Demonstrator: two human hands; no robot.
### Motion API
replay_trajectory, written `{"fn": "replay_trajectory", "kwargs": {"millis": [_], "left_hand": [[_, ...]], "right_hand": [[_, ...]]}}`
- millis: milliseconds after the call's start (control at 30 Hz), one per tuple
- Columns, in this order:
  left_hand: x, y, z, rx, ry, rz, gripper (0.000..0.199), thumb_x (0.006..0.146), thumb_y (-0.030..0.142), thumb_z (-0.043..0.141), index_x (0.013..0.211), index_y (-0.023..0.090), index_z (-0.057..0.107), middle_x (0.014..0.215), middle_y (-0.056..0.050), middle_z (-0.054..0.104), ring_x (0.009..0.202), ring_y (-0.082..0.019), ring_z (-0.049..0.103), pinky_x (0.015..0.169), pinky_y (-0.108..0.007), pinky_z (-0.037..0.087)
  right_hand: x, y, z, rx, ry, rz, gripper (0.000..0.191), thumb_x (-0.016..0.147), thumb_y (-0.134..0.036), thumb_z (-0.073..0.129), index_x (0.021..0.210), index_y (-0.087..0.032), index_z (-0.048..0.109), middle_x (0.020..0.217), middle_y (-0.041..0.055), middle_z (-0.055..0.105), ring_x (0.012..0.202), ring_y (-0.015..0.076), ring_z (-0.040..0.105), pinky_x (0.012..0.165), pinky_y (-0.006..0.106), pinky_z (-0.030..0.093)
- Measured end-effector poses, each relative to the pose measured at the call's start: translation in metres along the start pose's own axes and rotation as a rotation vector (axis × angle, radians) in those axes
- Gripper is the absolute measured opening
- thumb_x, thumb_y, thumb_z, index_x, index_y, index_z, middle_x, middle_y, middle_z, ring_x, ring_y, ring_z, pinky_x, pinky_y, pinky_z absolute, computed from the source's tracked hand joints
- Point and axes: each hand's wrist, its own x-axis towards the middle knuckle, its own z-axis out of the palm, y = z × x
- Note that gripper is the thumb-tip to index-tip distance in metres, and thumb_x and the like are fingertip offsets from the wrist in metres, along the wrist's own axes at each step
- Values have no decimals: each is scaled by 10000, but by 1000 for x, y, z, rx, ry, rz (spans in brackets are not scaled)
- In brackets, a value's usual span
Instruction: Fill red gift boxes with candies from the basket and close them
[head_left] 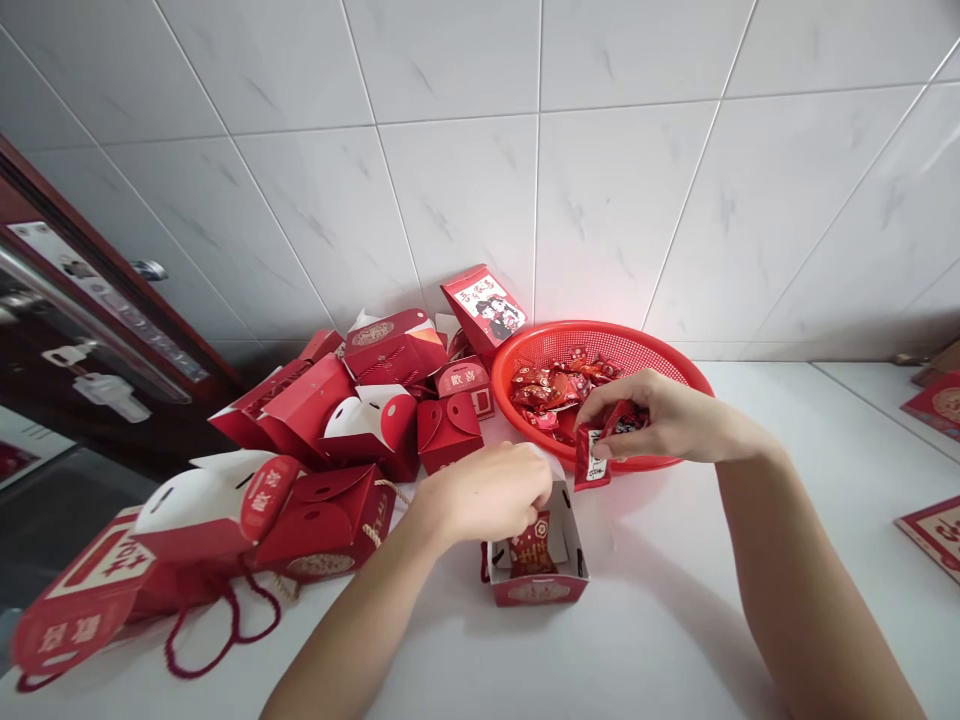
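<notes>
An uncovered red box (541,590) with a pale inside stands on the white surface, a red candy packet (531,548) within it. My left hand (491,492) is over the box's back left part, its fingers curled down; whatever they grip is hidden. Over the front right rim of the red mesh basket (637,343), my right hand (651,420) is closed on red candy packets (592,462), one with a white label hanging below the fingers. More wrapped candies (551,390) lie inside the basket.
Several red gift boxes (319,400) are piled at the left, some with rope handles. An upright box (487,308) leans behind them near the tiled wall (465,190). A dark door with keys (105,385) is at far left. A red printed item (937,530) lies at the right edge.
</notes>
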Motion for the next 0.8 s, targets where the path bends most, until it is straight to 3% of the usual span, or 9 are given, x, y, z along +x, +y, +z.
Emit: {"fn": "replay_trajectory", "kwargs": {"millis": [100,233,367,467,567,633,700,800], "left_hand": [[4,7,5,94,-75,-83,436,569,-75,546,426,214,251,438,19,308,453,-163,348,512,-326,210],[6,12,9,92,-55,-164,415,564,-97,541,454,212,287,464,18,357,454,-156,390,524,-314,239],[-2,7,0,-15,62,-63,400,624,-62,529,472,208,276,463,38,309,430,-128,272,513,-325,210],[-13,4,-13,-193,189,51,340,792,59,531,512,208,408,480,47,352,439,-117,287,508,-316,225],[-16,3,-18,-461,327,51,219,917,266,562,717,222,641,570,30,518,494,-132,452,498,-284,302],[-13,3,-15,-610,410,31,125,876,345,667,907,231,711,679,3,647,577,-169,583,524,-278,388],[-10,1,-12,-691,465,19,269,808,321,748,1064,245,707,782,-17,725,658,-204,666,570,-288,457],[-11,-2,-11,-633,439,0,389,807,244,712,1195,263,686,707,9,721,607,-201,664,557,-284,450]], "right_hand": [[0,0,2,-34,-6,-2,180,770,-283,792,940,-227,811,872,31,785,761,191,713,642,276,550],[-2,-1,2,-31,-21,-9,193,791,-296,786,970,-227,802,921,38,786,813,202,719,684,287,563],[-4,-4,1,9,5,-15,179,779,-295,794,948,-236,790,933,36,778,831,205,708,691,297,564],[-4,-8,2,14,19,-9,135,776,-294,790,893,-228,776,891,31,768,792,192,694,670,294,553],[-2,-12,7,36,51,-14,127,774,-309,797,854,-219,756,837,26,757,762,189,689,661,299,551],[0,-13,12,95,97,-7,178,763,-346,819,839,-210,734,794,26,748,721,188,687,633,300,547],[2,-13,16,151,134,11,226,750,-373,836,831,-204,709,765,28,740,669,181,682,595,294,533],[1,-12,15,128,140,23,198,758,-358,823,817,-209,708,754,27,736,648,174,669,568,285,509]]}}
